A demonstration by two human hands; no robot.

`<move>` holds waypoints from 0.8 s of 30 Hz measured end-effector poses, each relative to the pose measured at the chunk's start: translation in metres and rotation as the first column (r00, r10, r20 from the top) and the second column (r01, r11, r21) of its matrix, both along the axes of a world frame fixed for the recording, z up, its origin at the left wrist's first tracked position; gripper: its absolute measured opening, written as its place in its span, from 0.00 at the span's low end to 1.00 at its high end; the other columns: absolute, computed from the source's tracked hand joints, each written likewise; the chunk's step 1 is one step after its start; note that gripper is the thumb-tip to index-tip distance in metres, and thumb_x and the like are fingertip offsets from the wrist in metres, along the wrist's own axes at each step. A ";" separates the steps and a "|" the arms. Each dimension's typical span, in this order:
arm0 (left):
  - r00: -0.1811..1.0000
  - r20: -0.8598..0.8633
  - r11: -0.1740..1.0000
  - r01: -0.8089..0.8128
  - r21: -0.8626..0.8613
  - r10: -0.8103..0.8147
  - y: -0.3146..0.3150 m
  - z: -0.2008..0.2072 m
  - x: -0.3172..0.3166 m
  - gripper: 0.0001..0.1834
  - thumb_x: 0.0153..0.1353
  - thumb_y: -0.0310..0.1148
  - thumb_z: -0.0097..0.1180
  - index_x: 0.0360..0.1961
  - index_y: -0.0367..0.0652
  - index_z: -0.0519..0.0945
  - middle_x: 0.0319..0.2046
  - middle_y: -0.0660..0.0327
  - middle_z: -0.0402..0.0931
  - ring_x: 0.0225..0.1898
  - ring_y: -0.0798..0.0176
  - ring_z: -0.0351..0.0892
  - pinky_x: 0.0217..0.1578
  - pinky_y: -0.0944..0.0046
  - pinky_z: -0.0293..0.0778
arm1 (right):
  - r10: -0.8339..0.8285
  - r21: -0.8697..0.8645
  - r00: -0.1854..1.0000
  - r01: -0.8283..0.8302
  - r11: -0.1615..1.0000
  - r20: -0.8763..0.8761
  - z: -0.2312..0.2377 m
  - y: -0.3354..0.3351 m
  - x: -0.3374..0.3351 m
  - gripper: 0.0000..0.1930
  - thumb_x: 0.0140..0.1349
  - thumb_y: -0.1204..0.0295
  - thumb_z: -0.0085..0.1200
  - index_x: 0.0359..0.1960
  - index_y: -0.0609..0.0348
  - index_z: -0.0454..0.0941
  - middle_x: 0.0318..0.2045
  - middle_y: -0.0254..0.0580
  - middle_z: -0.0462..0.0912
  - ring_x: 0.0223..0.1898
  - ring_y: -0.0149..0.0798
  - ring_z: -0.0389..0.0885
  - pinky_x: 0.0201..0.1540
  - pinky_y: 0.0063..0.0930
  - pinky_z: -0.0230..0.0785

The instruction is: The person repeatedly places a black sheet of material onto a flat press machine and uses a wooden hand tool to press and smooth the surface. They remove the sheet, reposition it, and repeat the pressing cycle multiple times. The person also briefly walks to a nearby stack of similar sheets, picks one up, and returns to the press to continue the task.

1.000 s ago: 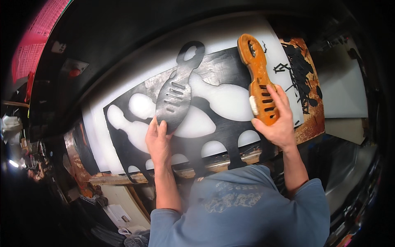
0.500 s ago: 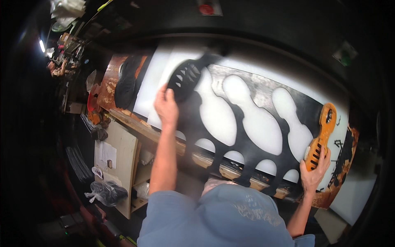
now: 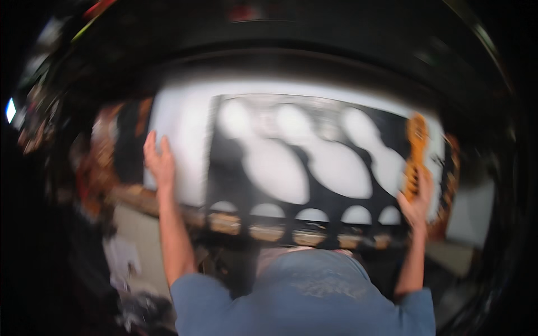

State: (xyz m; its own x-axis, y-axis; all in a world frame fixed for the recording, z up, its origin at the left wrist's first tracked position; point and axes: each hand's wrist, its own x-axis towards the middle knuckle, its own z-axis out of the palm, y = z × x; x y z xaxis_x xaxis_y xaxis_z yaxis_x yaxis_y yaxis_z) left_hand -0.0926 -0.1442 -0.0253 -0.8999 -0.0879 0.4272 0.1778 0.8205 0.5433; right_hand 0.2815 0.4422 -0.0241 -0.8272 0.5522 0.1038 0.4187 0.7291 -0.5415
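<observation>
The right hand has its fingers and thumb about the near, slotted end of an orange paddle-shaped form; the narrower end, with a hole through it, points away from that hand. The form is at the right border of a black sheet with large cut-outs, which lies between the hands on a white board. Whether the form overlaps the sheet cannot be told. The left hand is empty, fingers spread, by the board's left edge; contact there is unclear. Just to its left lies a dark, flat piece on the tabletop.

The form looks stiff and solid, probably of some weight, and unlikely to bend or break. Its broad slotted body gives the surest hold, gripped by the sides with the fingers clear of the underside; the narrow far end would give less control. The black sheet seems thin and bendable, with narrow bridges between cut-outs that could flex, so its wider parts are better to grasp.

No brand or label is readable; the pale print on the blue shirt is too blurred.
</observation>
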 end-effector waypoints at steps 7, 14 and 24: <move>0.688 0.147 0.703 0.693 0.158 -0.711 0.238 0.026 0.102 0.28 0.75 0.32 0.60 0.73 0.36 0.74 0.76 0.42 0.66 0.79 0.43 0.62 0.77 0.49 0.60 | 0.032 0.182 0.999 -0.027 0.983 -0.024 0.011 -0.005 0.002 0.47 0.54 0.52 0.71 0.73 0.63 0.71 0.72 0.77 0.63 0.69 0.72 0.67 0.72 0.59 0.64; 0.806 0.147 0.726 0.582 -0.367 -0.573 0.338 -0.004 0.131 0.29 0.72 0.36 0.63 0.71 0.37 0.76 0.76 0.39 0.65 0.80 0.34 0.57 0.78 0.41 0.55 | 0.227 0.070 0.974 -0.226 0.972 -0.004 0.005 0.070 -0.012 0.39 0.75 0.49 0.54 0.78 0.64 0.65 0.78 0.61 0.62 0.81 0.58 0.55 0.84 0.53 0.43; 0.790 0.079 0.747 0.603 -0.280 -0.608 0.331 -0.013 0.125 0.28 0.69 0.31 0.66 0.69 0.40 0.78 0.74 0.46 0.70 0.79 0.39 0.62 0.76 0.44 0.61 | 0.226 0.291 0.930 -0.139 0.947 -0.289 -0.021 0.191 -0.017 0.25 0.68 0.61 0.64 0.60 0.68 0.82 0.66 0.59 0.78 0.68 0.56 0.75 0.73 0.54 0.67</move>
State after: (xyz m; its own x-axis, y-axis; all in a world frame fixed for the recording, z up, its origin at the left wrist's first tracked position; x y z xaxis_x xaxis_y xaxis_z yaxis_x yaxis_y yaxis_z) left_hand 0.0324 0.1865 -0.0385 -0.7164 0.5966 0.3618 0.6956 0.6508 0.3044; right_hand 0.2641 0.6333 -0.0448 -0.8112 0.3122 0.4945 0.1045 0.9093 -0.4027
